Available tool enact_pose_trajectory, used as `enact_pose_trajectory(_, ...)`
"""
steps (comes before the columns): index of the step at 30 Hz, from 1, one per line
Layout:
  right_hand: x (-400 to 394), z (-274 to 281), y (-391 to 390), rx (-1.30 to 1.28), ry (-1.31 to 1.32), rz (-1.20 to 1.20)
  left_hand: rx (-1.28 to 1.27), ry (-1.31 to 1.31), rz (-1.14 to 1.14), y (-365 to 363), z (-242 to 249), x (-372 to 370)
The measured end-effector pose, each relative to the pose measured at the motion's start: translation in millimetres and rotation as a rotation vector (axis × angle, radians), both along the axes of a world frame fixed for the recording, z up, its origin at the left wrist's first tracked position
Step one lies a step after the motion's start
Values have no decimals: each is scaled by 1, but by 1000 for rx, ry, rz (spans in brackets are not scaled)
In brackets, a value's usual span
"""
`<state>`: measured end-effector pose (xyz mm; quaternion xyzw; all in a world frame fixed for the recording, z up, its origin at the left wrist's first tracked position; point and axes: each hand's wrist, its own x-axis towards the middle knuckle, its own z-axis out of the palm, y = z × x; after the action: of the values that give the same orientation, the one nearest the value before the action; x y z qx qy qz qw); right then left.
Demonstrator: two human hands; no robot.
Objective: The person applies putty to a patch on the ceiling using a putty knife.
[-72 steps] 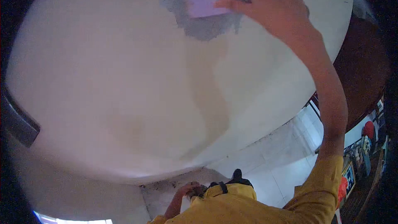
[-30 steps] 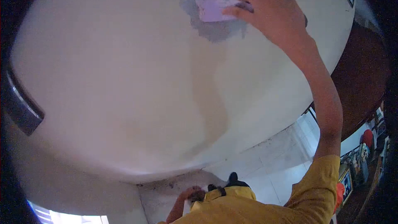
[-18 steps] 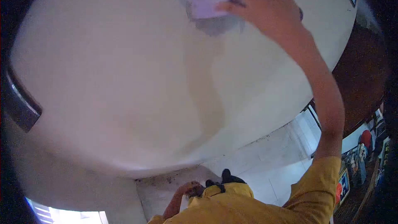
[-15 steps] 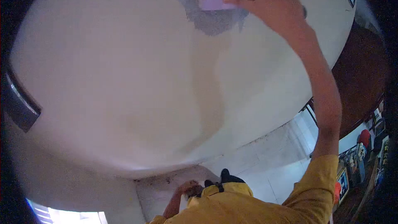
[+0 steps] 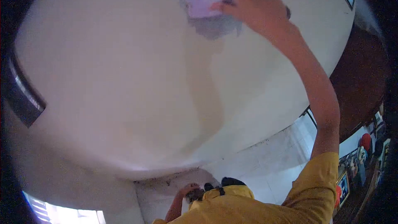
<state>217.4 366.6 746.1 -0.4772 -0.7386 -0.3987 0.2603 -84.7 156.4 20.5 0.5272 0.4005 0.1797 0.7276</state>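
Right hand clamped on the purplish tool, which I see lying leftward, long axis near-level, over the grey patch on the wall; left hand well below, grip unclear.

I get one head view: near the wall, facing it, down past shirt to floor.

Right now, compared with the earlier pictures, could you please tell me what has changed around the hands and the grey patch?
The right hand has moved the pale purple flat tool leftward over the grey patch, so its end sits nearer the patch's left edge. Nothing was visibly taken hold of or let go. The left hand stays low by the yellow shirt.
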Motion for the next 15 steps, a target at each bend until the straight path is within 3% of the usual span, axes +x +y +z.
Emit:
enact_pose_trajectory(2,-3,-7,-2,62,-22,-10,-260,-82,-38,-13,-22,-2)
enact_pose_trajectory(5,13,9,-3,15,-47,-6,671,231,-231,-27,-22,-15)
enact_pose_trajectory(8,-4,-6,-1,43,-109,-76,-435,-21,191,-28,-13,-3)
enact_pose_trajectory(11,24,13,25,71,-59,43,-282,17,294,-20,-5,3)
enact_pose_trajectory(14,11,-4,26,-27,-80,75,-368,-8,269,-23,6,10)
enact_pose_trajectory(15,2,-11,25,-14,-149,15,-235,-9,219,-25,18,15)
